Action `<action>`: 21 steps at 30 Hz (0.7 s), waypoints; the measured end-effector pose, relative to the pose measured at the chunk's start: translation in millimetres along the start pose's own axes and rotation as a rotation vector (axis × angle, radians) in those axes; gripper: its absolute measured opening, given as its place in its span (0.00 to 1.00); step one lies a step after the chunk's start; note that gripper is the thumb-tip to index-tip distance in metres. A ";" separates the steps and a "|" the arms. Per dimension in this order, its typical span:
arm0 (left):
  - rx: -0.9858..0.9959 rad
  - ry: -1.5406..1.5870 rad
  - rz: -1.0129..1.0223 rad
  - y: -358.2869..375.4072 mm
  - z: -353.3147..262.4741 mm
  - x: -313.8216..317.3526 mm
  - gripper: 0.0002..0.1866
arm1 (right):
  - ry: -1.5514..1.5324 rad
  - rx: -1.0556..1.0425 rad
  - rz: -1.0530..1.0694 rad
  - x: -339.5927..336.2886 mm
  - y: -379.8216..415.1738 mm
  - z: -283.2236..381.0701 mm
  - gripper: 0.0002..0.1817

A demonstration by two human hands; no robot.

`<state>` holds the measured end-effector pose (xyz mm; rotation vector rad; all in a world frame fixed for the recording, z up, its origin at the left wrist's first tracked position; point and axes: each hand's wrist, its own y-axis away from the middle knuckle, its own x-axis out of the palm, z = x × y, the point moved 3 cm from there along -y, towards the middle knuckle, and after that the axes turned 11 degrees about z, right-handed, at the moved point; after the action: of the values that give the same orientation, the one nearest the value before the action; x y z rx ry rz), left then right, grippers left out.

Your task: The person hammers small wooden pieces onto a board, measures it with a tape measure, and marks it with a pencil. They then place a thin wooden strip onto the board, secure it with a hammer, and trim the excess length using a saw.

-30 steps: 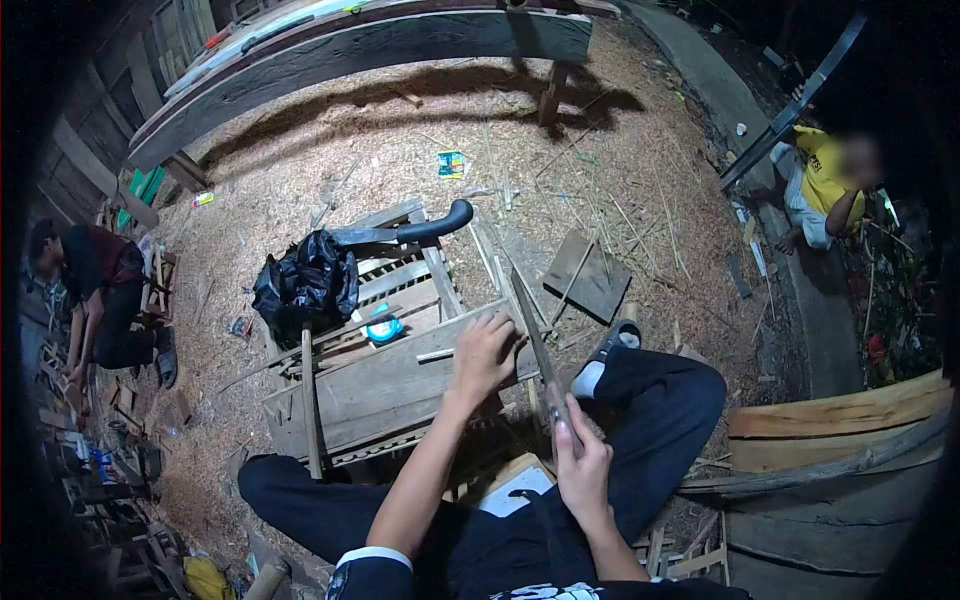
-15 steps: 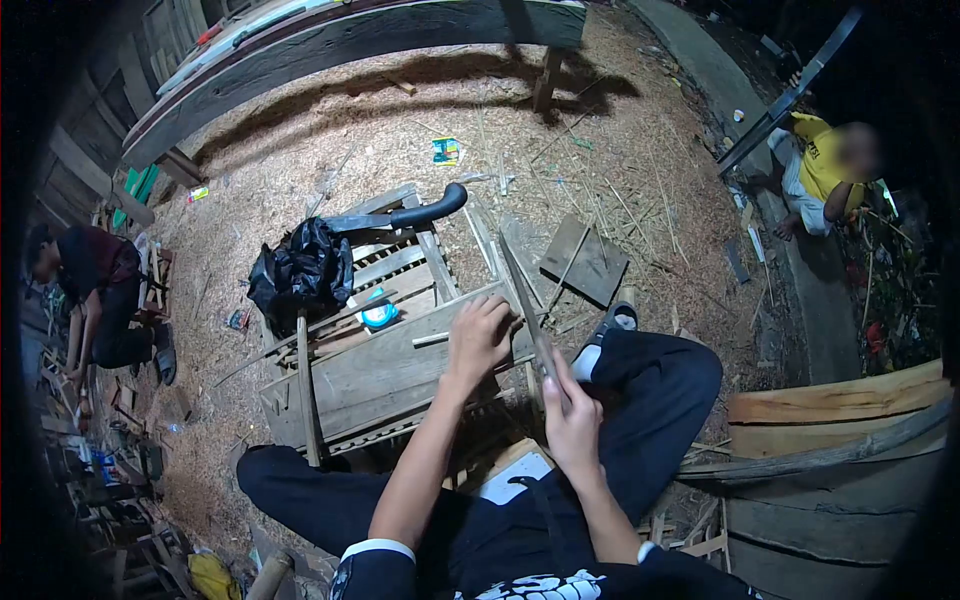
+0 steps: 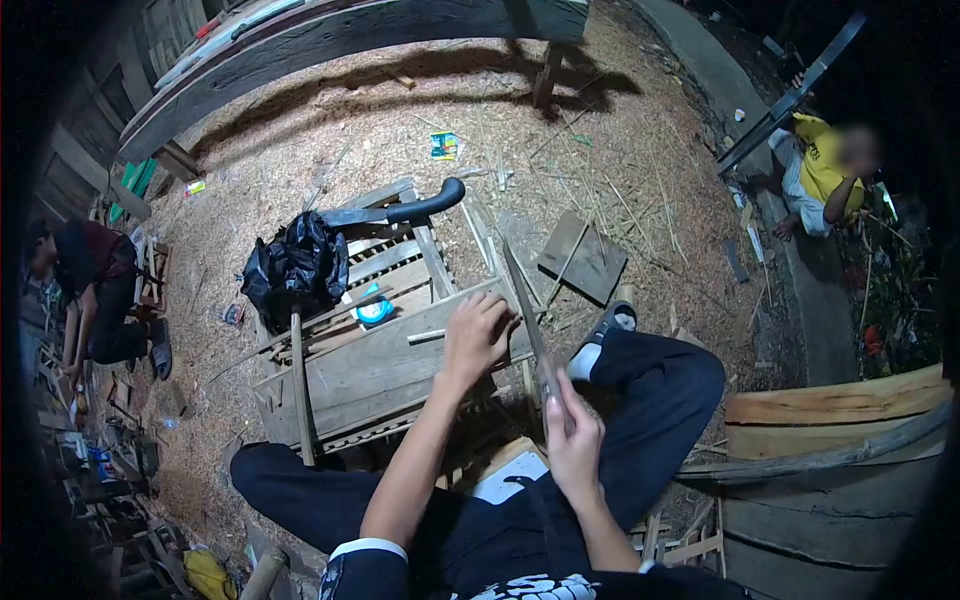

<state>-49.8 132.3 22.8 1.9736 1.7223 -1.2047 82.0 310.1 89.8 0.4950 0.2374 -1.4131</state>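
My right hand is wrapped around the near end of a long, narrow blade, its thumb lying along it. The blade points away from me and tapers toward its far tip. Just left of it, my left hand is closed with curled fingers over the edge of a wooden plank; whatever is in those fingers is hidden. A short, thin stick lies on the plank beside my left wrist. Farther off, a machete with a black curved handle rests on a slatted wooden frame.
A black plastic bag and a blue-white tape roll are on the slats. A square board lies on shavings at right. One person bends at far left; another, in a yellow shirt, sits at right.
The view has shifted slightly. My right hand and the blade have barely moved, and my left hand stays by the plank's edge. The person at left has bent lower.
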 end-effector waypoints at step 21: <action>-0.014 -0.031 0.018 -0.1 -0.5 -0.1 0.10 | -0.050 0.007 -0.028 0.9 -10.3 8.0 0.25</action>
<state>-49.7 132.6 23.2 1.9482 1.6896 -1.2074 71.0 304.8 94.4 0.4629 0.1995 -1.4523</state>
